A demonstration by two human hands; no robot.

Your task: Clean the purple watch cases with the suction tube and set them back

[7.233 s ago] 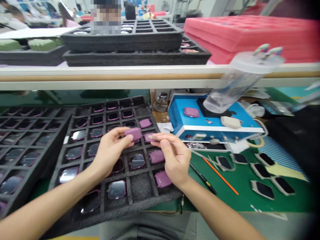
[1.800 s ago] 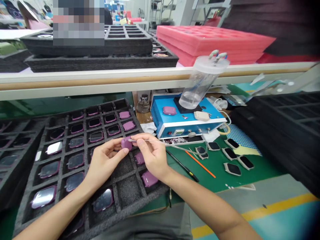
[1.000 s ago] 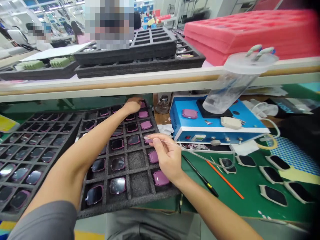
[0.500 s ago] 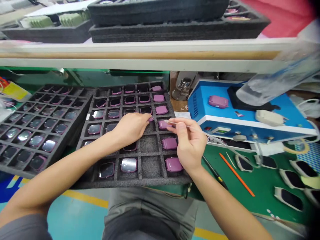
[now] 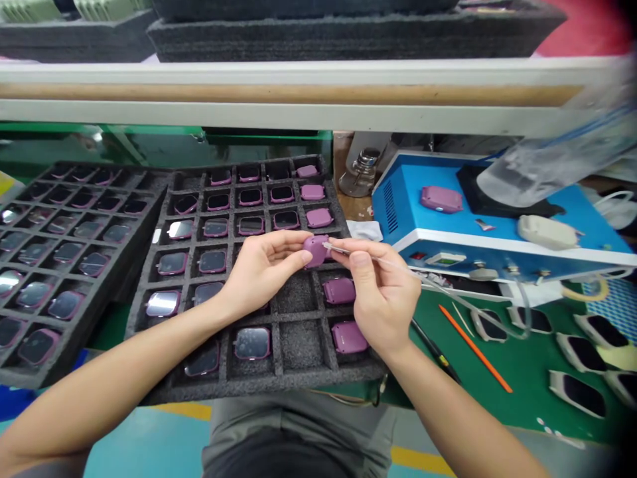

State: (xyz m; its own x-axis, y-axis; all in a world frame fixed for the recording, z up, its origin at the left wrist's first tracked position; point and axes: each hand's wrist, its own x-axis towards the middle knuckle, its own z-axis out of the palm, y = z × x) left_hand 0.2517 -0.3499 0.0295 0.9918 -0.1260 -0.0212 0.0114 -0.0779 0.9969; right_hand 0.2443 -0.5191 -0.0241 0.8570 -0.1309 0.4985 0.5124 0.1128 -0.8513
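My left hand (image 5: 266, 271) grips a purple watch case (image 5: 316, 250) above the black foam tray (image 5: 263, 392), pinching it with thumb and fingers. My right hand (image 5: 382, 292) pinches a slim metal needle tool (image 5: 368, 253), and its tip touches the case's edge. Two more purple cases (image 5: 339, 291) (image 5: 349, 337) lie face-down in cells just below my right hand. Screen-up watch bodies with purple rims (image 5: 213, 261) fill many other cells. My hands hide the cells beneath them.
A second foam tray (image 5: 64, 375) of watch bodies sits to the left. On the right stands a blue bench unit (image 5: 398, 199) with a purple case on top. Grey watch frames (image 5: 580, 395), an orange stick (image 5: 475, 348) and a black pen (image 5: 435, 358) lie on a green mat.
My left hand has come back from the tray's back area and now holds a purple case up against the needle tip. The view has tilted further down.
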